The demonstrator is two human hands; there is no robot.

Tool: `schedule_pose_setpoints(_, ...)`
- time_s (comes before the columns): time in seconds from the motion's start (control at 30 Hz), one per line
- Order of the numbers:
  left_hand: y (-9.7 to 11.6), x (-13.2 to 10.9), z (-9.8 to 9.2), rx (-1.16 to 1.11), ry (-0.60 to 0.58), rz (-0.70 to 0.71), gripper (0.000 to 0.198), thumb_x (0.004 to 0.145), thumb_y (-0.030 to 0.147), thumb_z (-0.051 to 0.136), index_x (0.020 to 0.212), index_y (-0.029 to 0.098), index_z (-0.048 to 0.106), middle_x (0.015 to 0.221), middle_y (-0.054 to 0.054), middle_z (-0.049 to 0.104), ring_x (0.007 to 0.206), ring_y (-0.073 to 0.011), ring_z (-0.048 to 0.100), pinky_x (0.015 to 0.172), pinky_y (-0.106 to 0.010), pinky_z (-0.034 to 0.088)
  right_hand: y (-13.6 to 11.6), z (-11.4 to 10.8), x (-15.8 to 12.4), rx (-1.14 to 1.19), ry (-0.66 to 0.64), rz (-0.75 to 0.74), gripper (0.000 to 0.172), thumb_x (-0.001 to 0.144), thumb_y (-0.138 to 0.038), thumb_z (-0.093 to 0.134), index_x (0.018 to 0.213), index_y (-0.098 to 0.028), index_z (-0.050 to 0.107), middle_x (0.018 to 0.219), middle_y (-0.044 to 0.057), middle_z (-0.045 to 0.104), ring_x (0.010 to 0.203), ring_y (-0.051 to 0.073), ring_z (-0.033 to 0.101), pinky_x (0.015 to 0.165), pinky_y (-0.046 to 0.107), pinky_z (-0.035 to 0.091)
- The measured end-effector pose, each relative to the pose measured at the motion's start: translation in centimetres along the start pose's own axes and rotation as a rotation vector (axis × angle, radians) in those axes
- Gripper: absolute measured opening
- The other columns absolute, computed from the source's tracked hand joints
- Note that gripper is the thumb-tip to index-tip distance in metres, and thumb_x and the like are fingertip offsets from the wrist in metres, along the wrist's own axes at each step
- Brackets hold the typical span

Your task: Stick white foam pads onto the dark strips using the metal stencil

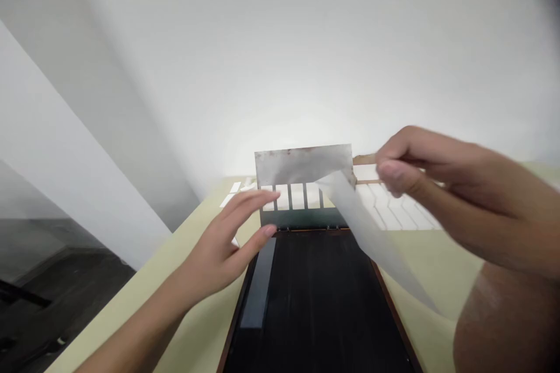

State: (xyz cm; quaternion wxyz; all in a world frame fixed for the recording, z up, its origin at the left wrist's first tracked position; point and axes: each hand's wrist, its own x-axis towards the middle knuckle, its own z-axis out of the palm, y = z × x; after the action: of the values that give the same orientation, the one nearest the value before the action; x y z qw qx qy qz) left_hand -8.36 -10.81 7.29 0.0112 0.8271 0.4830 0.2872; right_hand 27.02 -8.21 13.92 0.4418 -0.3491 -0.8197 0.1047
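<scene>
My right hand (402, 169) is closed in a pinch at the right, above a thin translucent sheet (371, 239) that hangs slanting and blurred beneath it. The exact point of grip is unclear. My left hand (231, 233) has its fingers and thumb spread, holding nothing. Its fingertips overlap the left side of a grey metal plate (301, 166) with a row of rectangular openings. That plate stands raised at the far end of a flat black board (324, 303) with brown edges. A pale see-through strip (258, 285) lies along the board's left side.
Several white strips (394, 207) lie in a row at the right, behind the sheet. Small white pieces (235, 187) rest at the far left of the pale yellow-green table (131, 297). A white wall (280, 58) rises behind it.
</scene>
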Motion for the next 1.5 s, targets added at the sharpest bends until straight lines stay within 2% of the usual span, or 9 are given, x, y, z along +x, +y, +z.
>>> schedule_pose_setpoints(0.13,3.6,6.2,-2.0,-0.327,-0.056,0.089,0.037,0.109,0.044,0.059,0.145,0.037,0.061,0.150,-0.004,0.061,0.133,-0.0266,0.059,0.094,-0.034,0.057,-1.1,1.8,0.7,0.009,-0.063,-0.062,0.024,0.111,-0.047,0.050,0.098,-0.029,0.060,0.078,-0.002,0.059,0.067,0.016,0.053,0.064,0.034,0.042)
schedule_pose_setpoints(0.27,4.2,8.3,-2.1,-0.453,-0.020,0.069,0.019,0.106,0.043,0.066,0.110,0.026,0.074,0.108,-0.002,0.074,0.100,-0.0193,0.067,0.077,-0.029,0.051,-1.0,2.5,1.2,0.016,-0.004,-0.044,0.029,0.113,-0.048,0.045,0.096,-0.028,0.057,0.079,-0.003,0.054,0.068,0.015,0.048,0.072,0.035,0.041)
schedule_pose_setpoints(0.67,1.6,8.2,-3.2,-0.608,-0.129,0.011,0.024,0.106,0.044,0.065,0.097,0.023,0.071,0.092,-0.001,0.070,0.085,-0.0155,0.062,0.069,-0.027,0.048,-0.9,5.5,3.1,-0.006,-0.121,0.059,0.026,0.114,-0.042,0.045,0.095,-0.026,0.055,0.084,-0.002,0.056,0.075,0.016,0.050,0.068,0.033,0.041)
schedule_pose_setpoints(0.77,1.6,7.7,-3.5,-0.544,-0.080,-0.010,0.024,0.106,0.044,0.065,0.095,0.024,0.071,0.090,0.000,0.069,0.084,-0.0161,0.061,0.068,-0.028,0.045,-0.8,6.2,3.3,-0.044,-0.053,0.023,0.012,0.111,-0.038,0.052,0.114,-0.028,0.059,0.103,0.002,0.062,0.091,0.018,0.059,0.075,0.033,0.047)
schedule_pose_setpoints(0.83,1.9,7.3,-3.7,-0.461,-0.041,-0.008,0.023,0.107,0.043,0.064,0.094,0.026,0.070,0.088,0.001,0.068,0.082,-0.0154,0.060,0.066,-0.027,0.043,-0.9,6.6,3.4,-0.042,0.013,-0.042,0.026,0.108,-0.036,0.058,0.135,-0.033,0.057,0.122,0.003,0.061,0.103,0.019,0.061,0.082,0.032,0.051)
schedule_pose_setpoints(0.9,2.2,7.0,-3.7,-0.386,0.001,0.025,0.019,0.108,0.040,0.062,0.095,0.028,0.070,0.086,0.003,0.067,0.077,-0.0140,0.059,0.062,-0.026,0.042,-1.3,6.9,3.4,-0.019,0.010,-0.088,0.030,0.108,-0.036,0.060,0.137,-0.038,0.060,0.130,0.002,0.060,0.109,0.018,0.062,0.088,0.031,0.053)
schedule_pose_setpoints(1.07,3.3,6.7,-3.3,-0.301,0.127,0.206,0.015,0.108,0.020,0.059,0.098,0.028,0.068,0.089,0.005,0.069,0.080,-0.0113,0.062,0.069,-0.024,0.047,-2.1,7.1,3.3,0.093,-0.114,-0.081,0.012,0.108,-0.036,0.060,0.106,-0.032,0.072,0.118,0.001,0.066,0.111,0.018,0.063,0.087,0.029,0.052)
schedule_pose_setpoints(1.2,3.9,6.7,-2.8,-0.302,0.227,0.349,0.018,0.106,0.010,0.058,0.099,0.025,0.067,0.091,0.003,0.070,0.083,-0.0112,0.063,0.075,-0.025,0.049,-2.1,6.9,3.3,0.242,-0.173,-0.066,0.015,0.109,-0.034,0.060,0.100,-0.029,0.070,0.105,0.000,0.068,0.100,0.016,0.063,0.089,0.031,0.050)
schedule_pose_setpoints(1.5,3.8,6.8,-2.3,-0.301,0.318,0.470,0.019,0.103,0.006,0.062,0.101,0.023,0.069,0.090,0.001,0.071,0.082,-0.0127,0.064,0.071,-0.028,0.050,-2.1,6.5,3.2,0.446,-0.265,0.037,0.018,0.106,-0.036,0.067,0.091,-0.025,0.071,0.088,-0.004,0.066,0.079,0.011,0.056,0.067,0.026,0.042)
